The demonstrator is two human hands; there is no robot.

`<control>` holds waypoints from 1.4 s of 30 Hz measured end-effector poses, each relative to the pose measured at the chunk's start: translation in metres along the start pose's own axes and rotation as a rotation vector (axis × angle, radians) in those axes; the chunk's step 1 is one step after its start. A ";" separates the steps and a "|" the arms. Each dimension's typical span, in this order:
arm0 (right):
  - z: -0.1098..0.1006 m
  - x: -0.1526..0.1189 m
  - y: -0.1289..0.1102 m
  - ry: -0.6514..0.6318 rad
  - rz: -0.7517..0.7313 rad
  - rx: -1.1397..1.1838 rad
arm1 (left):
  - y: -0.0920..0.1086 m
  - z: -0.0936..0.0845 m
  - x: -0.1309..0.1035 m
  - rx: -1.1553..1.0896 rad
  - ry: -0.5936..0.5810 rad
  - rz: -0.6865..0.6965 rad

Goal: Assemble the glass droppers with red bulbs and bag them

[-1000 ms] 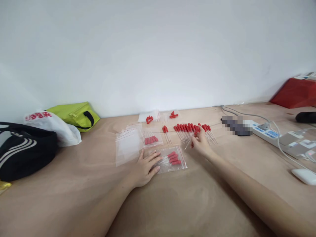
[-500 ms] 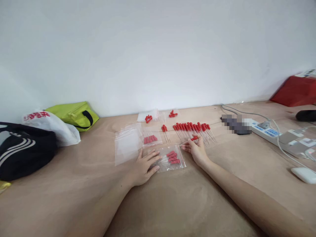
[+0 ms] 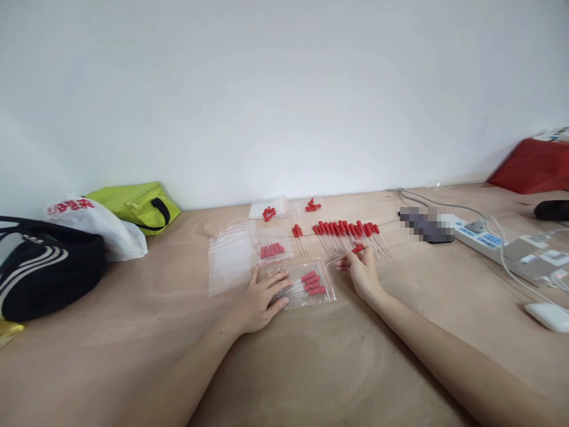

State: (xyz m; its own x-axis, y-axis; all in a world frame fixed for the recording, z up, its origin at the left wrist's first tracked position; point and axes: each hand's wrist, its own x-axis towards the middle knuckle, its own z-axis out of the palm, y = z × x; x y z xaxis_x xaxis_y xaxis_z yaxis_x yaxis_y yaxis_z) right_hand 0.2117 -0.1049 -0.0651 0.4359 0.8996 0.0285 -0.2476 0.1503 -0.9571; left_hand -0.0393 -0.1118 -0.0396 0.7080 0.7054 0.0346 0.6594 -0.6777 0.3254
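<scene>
My left hand (image 3: 263,301) lies with fingers spread across the closed end of a clear zip bag (image 3: 328,295). Inside that bag are several droppers (image 3: 312,283) with red rubber bulbs, their bulbs toward the zip edge at the right. Pinched in my right hand (image 3: 365,277) is a single dropper (image 3: 357,249), its thin clear tube pointing left, the tip near the bag's mouth. Behind the hand runs a row of loose droppers (image 3: 340,228), with two droppers (image 3: 297,230) lying apart to its left. Another bag of droppers (image 3: 272,250) rests just beyond my left hand.
Flat plastic bags (image 3: 229,267) are stacked at left. Farther back lie two small groups of red bulbs (image 3: 269,213). A phone (image 3: 427,225), power strip (image 3: 482,234), cables and a white case (image 3: 547,317) are at right; a black bag (image 3: 51,270) and green bag (image 3: 133,204) at left.
My right hand has shifted slightly right with the dropper, and more of its tube now shows between the fingers and the bag. My left hand keeps its place on the bag.
</scene>
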 end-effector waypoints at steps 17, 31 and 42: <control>0.004 -0.012 0.002 -0.159 0.188 -0.028 | 0.002 0.000 -0.001 0.001 0.024 0.008; 0.010 -0.006 0.017 -0.386 0.039 -0.378 | 0.002 0.000 0.000 0.020 0.005 0.017; 0.024 0.000 0.013 -0.537 0.145 -0.305 | -0.001 0.002 -0.002 0.011 0.039 0.055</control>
State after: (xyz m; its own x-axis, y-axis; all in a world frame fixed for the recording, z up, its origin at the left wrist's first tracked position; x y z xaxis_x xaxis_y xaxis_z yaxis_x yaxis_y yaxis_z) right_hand 0.1872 -0.0932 -0.0710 -0.0978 0.9943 -0.0423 0.0204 -0.0405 -0.9990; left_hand -0.0405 -0.1131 -0.0418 0.7330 0.6743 0.0891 0.6224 -0.7178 0.3120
